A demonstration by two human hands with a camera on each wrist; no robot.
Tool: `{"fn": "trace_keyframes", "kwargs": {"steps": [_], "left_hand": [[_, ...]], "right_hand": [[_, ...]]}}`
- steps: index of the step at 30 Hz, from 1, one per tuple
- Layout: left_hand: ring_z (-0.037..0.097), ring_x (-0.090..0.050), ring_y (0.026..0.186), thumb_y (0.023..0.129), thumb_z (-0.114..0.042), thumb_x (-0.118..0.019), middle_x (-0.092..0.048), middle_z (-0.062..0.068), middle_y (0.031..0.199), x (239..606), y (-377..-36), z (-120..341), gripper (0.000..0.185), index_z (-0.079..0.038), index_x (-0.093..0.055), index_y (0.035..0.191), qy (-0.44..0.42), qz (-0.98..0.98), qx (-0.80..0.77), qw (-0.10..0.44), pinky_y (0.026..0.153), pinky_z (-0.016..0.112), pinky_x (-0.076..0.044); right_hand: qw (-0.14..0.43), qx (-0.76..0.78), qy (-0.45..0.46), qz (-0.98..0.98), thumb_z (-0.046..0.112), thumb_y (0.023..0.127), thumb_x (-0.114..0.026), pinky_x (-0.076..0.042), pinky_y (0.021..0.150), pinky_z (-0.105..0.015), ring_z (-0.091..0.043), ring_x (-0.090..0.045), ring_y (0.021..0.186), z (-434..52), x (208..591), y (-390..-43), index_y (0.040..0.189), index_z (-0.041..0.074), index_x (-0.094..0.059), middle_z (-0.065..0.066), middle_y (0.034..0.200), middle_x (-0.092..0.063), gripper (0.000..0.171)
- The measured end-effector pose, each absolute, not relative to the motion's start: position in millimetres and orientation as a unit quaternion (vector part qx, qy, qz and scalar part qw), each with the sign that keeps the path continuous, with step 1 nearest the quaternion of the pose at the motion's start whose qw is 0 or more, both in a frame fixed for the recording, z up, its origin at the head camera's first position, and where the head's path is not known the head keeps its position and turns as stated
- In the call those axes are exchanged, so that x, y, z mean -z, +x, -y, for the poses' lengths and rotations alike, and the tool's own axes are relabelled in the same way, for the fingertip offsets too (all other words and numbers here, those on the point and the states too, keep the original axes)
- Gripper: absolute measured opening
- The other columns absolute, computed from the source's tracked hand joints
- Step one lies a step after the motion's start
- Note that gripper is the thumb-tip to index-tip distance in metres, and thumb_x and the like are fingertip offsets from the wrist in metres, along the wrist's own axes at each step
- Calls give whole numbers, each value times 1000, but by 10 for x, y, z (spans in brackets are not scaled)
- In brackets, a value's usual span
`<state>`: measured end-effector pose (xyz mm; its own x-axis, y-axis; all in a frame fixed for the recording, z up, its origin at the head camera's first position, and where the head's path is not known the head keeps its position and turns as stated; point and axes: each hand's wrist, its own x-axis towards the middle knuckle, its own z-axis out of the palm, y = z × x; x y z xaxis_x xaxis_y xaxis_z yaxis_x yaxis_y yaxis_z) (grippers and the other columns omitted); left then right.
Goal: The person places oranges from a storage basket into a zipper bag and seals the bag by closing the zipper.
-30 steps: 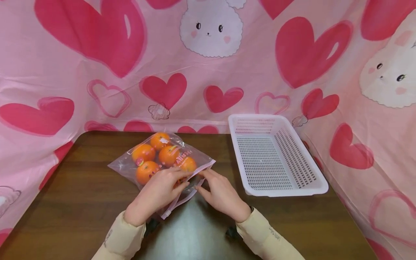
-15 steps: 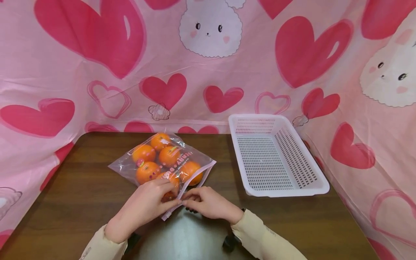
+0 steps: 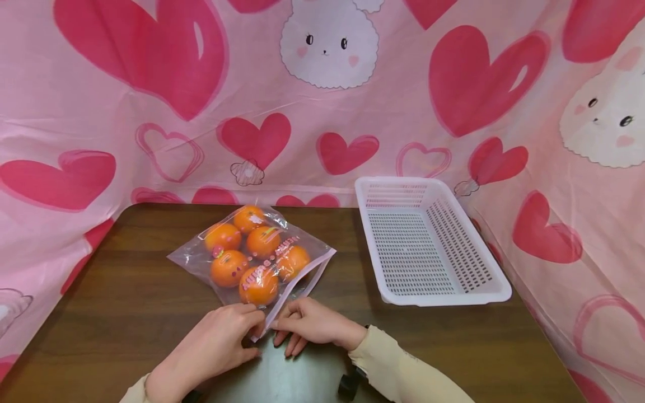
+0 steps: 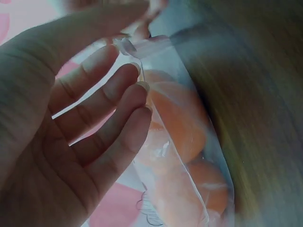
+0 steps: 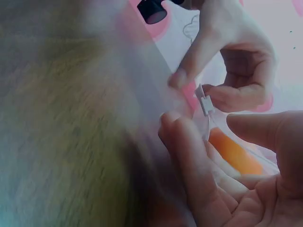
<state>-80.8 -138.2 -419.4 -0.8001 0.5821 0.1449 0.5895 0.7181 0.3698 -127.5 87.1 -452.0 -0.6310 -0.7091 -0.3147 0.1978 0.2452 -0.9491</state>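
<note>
A clear slider zip bag [image 3: 314, 249] with pink print lies on the table, several oranges [image 3: 258, 284] inside. Its pink zip edge runs along the right side, down to a near corner where a slider [image 5: 206, 103] shows in the right wrist view. My left hand [image 3: 216, 341] is at that corner, fingers loosely bent against the bag, thumb held apart from them. On the other side of the corner, my right hand [image 3: 314, 322] appears to pinch the zip edge between thumb and forefinger, its other fingers hanging below. The exact contact is partly hidden.
To the right stands a white perforated plastic basket [image 3: 373, 254] with nothing in it. The dark wooden table [image 3: 126, 291] is bordered at the back and sides by a pink heart-patterned cloth [image 3: 322, 106].
Both hands have moved down along the zip edge to the near corner. The left thumb has come away from the edge. The bag's mouth, gaping earlier, now lies flatter; the oranges are barely shifted.
</note>
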Motion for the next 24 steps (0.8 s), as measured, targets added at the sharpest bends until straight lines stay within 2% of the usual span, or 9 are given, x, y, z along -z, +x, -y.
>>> {"fn": "trace_keyframes", "kwargs": {"steps": [5, 11, 15, 20, 24], "left_hand": [[1, -45, 66, 74, -13, -89, -48, -20, 74, 4201, -819, 1394, 35, -28, -58, 75, -331, 917, 216, 64, 57, 23, -44], [-1, -47, 68, 74, -12, -91, -51, -20, 75, 4195, -848, 1408, 34, -28, -61, 76, -343, 899, 246, 115, 58, 22, -46], [0, -48, 69, 71, -10, -93, -53, -19, 75, 4197, -872, 1411, 35, -26, -63, 77, -356, 889, 246, 147, 59, 21, -47], [1, -52, 71, 68, -5, -94, -56, -17, 77, 4199, -896, 1411, 36, -23, -64, 78, -373, 877, 244, 182, 61, 20, -48], [3, -55, 72, 67, -4, -94, -58, -15, 78, 4194, -906, 1404, 34, -20, -66, 80, -380, 871, 247, 189, 63, 21, -49]], "right_hand": [[412, 572, -187, -684, 28, 104, -60, -58, 51, -34, -15, -67, 54, -854, 4532, -1251, 103, -3, -75, -17, 84, -75, 34], [441, 595, -173, -649, 35, 106, -54, -59, 54, -34, -16, -69, 59, -795, 4557, -1196, 113, -6, -72, -19, 90, -75, 45], [419, 635, -158, -629, 37, 106, -54, -60, 58, -36, -17, -70, 62, -733, 4551, -1181, 114, -7, -72, -20, 91, -75, 48], [376, 667, -146, -627, 27, 106, -57, -61, 62, -38, -16, -70, 64, -685, 4526, -1187, 110, -7, -73, -18, 89, -74, 38], [360, 676, -140, -628, 21, 105, -57, -61, 62, -37, -16, -70, 65, -656, 4498, -1185, 109, -6, -73, -16, 87, -74, 31]]}}
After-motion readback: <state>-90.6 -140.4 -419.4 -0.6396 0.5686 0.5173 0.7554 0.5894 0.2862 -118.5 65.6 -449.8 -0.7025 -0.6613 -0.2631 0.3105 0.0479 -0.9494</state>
